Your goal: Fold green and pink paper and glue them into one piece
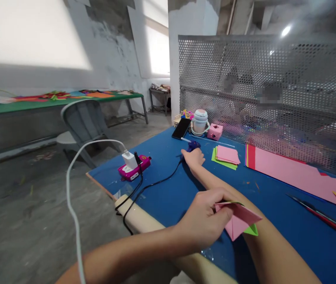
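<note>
Our left hand (pixel 205 219) has its grip pinched on a piece of folded paper (pixel 240 219), thumb in front and fingers behind. We hold it up near the worktop's (pixel 158 193) near edge, where it overlaps our right forearm in the view. The paper is mostly pink, creased into flat, angled faces with pointed corners; 1 bright green tip shows at its lower right, and a thin darker line runs along its top.

Our right hand (pixel 194 158) is at the blue glue gun (pixel 193 146), toward the worktop's far left corner; we cannot tell whether that grip has closed around it. A black cord (pixel 163 180) trails from the gun toward the near edge. Just right of the gun, we see a stack of pink and green squares (pixel 227 154), and behind it, by the far edge, a pink paper cube (pixel 215 131).
</note>
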Demonstrator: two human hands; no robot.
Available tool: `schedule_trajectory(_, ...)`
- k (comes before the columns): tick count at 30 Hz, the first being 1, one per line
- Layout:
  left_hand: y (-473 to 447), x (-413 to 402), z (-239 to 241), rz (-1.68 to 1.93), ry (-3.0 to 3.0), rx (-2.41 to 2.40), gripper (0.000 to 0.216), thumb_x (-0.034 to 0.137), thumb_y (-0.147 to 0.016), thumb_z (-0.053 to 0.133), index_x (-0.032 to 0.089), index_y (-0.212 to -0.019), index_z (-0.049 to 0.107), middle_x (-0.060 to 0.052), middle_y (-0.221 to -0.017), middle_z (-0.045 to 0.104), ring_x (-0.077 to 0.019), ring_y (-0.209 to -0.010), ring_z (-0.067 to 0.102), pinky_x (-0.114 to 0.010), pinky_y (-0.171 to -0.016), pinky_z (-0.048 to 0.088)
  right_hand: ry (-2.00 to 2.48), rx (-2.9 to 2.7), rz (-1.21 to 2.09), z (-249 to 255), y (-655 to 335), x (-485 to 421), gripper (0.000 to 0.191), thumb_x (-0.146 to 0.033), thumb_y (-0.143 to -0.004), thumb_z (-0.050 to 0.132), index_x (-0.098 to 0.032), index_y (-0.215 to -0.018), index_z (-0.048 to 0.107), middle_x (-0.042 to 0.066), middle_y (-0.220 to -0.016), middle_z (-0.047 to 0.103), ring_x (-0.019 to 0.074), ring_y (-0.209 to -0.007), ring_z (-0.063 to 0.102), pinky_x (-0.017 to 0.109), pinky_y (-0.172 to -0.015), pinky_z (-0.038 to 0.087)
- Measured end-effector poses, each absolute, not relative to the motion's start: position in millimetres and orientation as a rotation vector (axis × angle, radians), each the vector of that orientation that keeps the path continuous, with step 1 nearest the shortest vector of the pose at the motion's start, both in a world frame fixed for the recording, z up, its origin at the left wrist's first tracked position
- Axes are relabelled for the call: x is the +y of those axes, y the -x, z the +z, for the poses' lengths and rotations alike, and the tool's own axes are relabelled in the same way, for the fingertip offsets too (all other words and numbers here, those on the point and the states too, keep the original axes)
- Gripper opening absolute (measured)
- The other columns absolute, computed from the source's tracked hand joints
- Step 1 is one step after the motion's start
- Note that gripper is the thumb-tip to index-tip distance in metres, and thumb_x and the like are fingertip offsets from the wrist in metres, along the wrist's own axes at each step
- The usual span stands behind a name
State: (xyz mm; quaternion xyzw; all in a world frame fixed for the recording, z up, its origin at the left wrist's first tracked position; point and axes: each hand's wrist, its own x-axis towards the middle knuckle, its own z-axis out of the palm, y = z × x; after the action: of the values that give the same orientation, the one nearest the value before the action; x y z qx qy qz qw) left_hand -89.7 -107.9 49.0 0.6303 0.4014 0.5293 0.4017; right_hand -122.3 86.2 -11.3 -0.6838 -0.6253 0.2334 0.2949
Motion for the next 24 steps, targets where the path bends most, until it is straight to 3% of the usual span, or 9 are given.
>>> schedule_trajectory(14,111.3,-121.6,53.2,1.397,-1.629,1.01,0.022,0.005,-0.071,0.047,0.015,-0.081,0.065,-0.003,-0.08,0.068,-0.0149,-0.075,0.061,-0.021,-0.068,0.046,1.744,-1.399,0.75,-10.2,114.1,75.1,0.028,-0.029,-0.089,0.051,-0.016,-0.114,0.052,0.008,-0.114,0.055,0.0193,-0.095,0.057,0.039,-0.079,0.049)
schedule_trajectory(21,178.7,-59.3,59.7,1.664,-1.463,1.513,0.014,0.019,-0.071,0.052,0.015,-0.078,0.063,0.002,-0.069,0.059,-0.0106,-0.062,0.05,-0.019,-0.057,0.037,1.433,-1.294,1.082,-1.6,78.7,72.5,0.03,-0.029,-0.088,0.052,-0.015,-0.114,0.052,0.007,-0.113,0.055,0.0203,-0.095,0.058,0.04,-0.078,0.05)
schedule_trajectory(24,201.8,-22.3,49.7,1.658,-1.336,1.562,0.014,0.016,-0.066,0.051,0.013,-0.075,0.062,0.003,-0.063,0.057,-0.01,-0.058,0.049,-0.018,-0.051,0.033,1.304,-1.259,1.198,5.9,57.3,63.0,0.03,-0.029,-0.088,0.052,-0.015,-0.114,0.052,0.008,-0.113,0.055,0.0198,-0.094,0.058,0.04,-0.078,0.05)
